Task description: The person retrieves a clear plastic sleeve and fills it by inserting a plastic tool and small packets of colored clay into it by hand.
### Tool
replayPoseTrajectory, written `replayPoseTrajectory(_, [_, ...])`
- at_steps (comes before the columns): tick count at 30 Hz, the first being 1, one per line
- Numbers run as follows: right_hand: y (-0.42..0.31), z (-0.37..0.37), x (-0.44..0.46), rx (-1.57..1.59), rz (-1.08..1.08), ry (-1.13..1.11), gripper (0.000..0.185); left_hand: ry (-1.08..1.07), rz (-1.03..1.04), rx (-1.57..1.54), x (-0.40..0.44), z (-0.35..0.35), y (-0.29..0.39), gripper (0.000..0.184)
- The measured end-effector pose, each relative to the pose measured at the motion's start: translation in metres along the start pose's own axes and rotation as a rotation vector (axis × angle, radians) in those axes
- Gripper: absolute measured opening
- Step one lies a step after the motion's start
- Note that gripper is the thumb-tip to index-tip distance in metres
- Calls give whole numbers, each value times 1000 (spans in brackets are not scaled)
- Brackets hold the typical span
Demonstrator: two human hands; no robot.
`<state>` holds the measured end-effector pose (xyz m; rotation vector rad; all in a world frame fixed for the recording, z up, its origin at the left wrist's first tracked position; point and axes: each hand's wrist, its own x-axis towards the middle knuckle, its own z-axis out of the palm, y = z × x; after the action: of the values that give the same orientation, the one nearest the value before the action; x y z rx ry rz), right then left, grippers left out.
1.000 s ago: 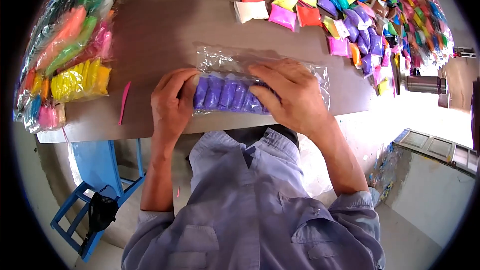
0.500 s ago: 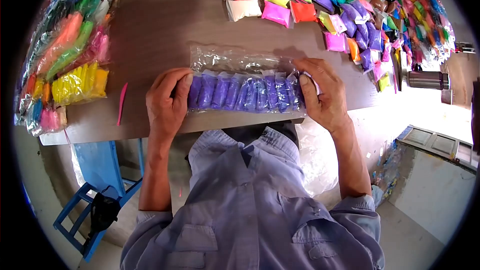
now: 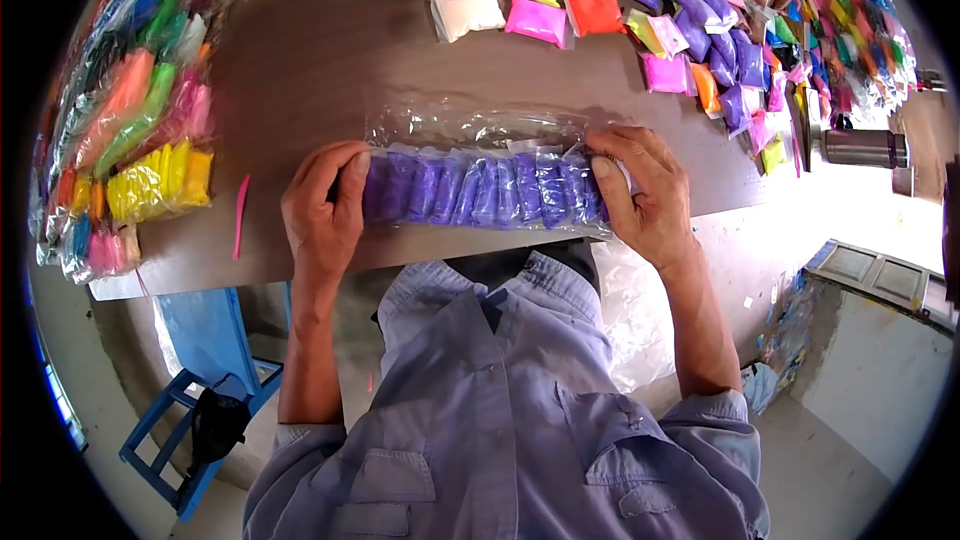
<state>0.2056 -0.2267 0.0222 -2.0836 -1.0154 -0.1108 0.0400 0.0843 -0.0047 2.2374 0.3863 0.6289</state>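
Observation:
A long clear plastic bag [image 3: 450, 125] holds a row of several purple packets [image 3: 480, 188], standing side by side at the table's front edge. My left hand [image 3: 328, 202] grips the bag's left end, thumb on top and fingers curled behind. At the right end, my right hand [image 3: 645, 190] pinches the bag between thumb and fingers. The bag's unfilled upper part lies wrinkled toward the back of the table. What lies under the curled fingers of both hands is hidden.
Loose coloured packets [image 3: 540, 20] spread across the back right of the brown table [image 3: 300, 60]. Filled bags [image 3: 160, 180] are piled at the left, near a pink plastic stick [image 3: 241, 217]. A metal cylinder [image 3: 865, 148] sits at the right edge; a blue chair [image 3: 205, 340] stands below left.
My left hand and the bag's left end have shifted slightly left and down in view. The right hand keeps its hold. The whole scene has moved a little as the head turned.

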Motion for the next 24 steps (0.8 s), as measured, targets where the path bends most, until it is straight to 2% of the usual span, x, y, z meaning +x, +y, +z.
replayPoseTrajectory(3, [7,0,-1,44,-25,-73,17,0,4,9,1,-2,1,14])
replayPoseTrajectory(9, [2,3,1,18,-18,-4,9,-1,22,3,-1,0,0,15])
replayPoseTrajectory(15, [9,3,7,5,-63,-70,4,-8,45,13,2,-2,2,15])
replayPoseTrajectory(24, [12,-1,7,-79,-33,-147,7,7,14,-35,1,-1,1,15])
